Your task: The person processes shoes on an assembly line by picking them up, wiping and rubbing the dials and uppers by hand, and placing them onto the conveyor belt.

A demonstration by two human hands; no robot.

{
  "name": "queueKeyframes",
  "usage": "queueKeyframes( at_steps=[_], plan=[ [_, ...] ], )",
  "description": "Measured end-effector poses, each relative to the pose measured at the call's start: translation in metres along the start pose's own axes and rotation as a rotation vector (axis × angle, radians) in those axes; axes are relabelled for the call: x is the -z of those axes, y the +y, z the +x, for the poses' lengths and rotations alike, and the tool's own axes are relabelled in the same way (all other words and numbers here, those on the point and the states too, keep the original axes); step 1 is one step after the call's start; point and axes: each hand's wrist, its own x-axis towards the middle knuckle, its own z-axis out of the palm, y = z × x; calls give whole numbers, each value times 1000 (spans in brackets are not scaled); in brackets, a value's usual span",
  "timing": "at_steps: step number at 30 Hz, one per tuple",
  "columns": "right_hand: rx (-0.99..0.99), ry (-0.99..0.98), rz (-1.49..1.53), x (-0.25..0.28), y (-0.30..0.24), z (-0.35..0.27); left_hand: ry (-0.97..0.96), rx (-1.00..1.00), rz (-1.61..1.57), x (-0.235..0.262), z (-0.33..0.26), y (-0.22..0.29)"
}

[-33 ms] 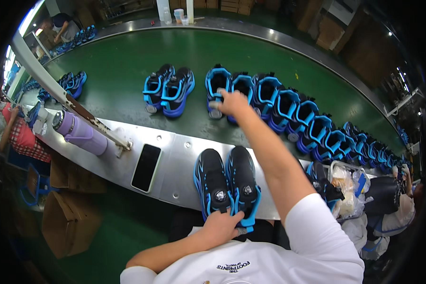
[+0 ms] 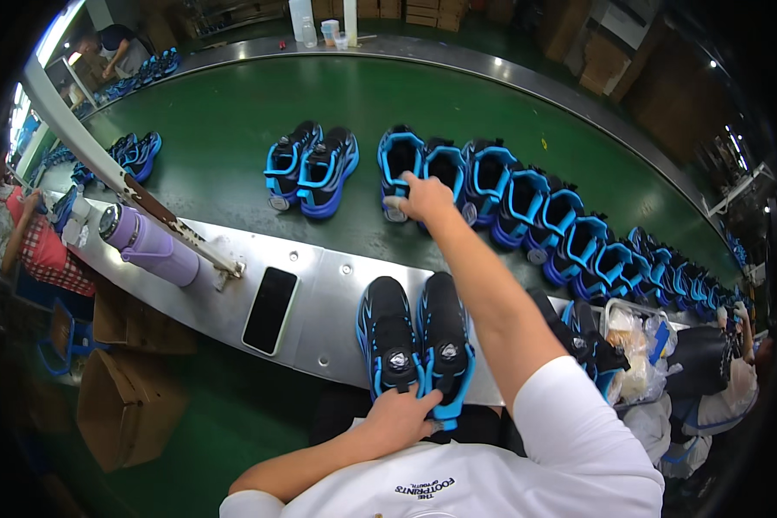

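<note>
A pair of black and blue sneakers [image 2: 390, 332] lies on the metal ledge right in front of me, toes pointing away. My left hand [image 2: 399, 416] is closed on their heel ends, fingers at the collars. Stretched out over the green belt, my right hand [image 2: 427, 200] has its thumb and fingers closed about the collar of the leftmost sneaker [image 2: 397, 155] in a long row. The hand partly hides the neighbouring sneaker [image 2: 445, 160]. Left of it stands a separate pair of matching sneakers [image 2: 328, 177].
On the ledge are a phone [image 2: 270, 311] and a purple bottle [image 2: 151, 246], beside a slanted metal post [image 2: 138, 190]. A tray of plastic-wrapped items [image 2: 630, 345] stands at right, near more sneakers. Cardboard boxes [image 2: 129, 406] sit on the floor at left. Other people work at both sides.
The view has shifted slightly. My right forearm has swung a little left, uncovering more of a dark sneaker beside it. Both hands stay on the same sneakers.
</note>
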Motion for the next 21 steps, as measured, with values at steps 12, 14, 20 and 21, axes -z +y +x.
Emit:
queueKeyframes(
  at_steps=[12,14,20,21],
  plan=[
    [-47,193,991,158,115,-112,179,-105,143,106,149,-103],
    [20,144,897,164,124,-150,201,134,327,141,188,-140],
    [-12,-64,971,160,117,-238,830,275,770,171,199,-194],
    [10,-11,963,147,114,-247,795,109,345,163,190,-163]
  ],
)
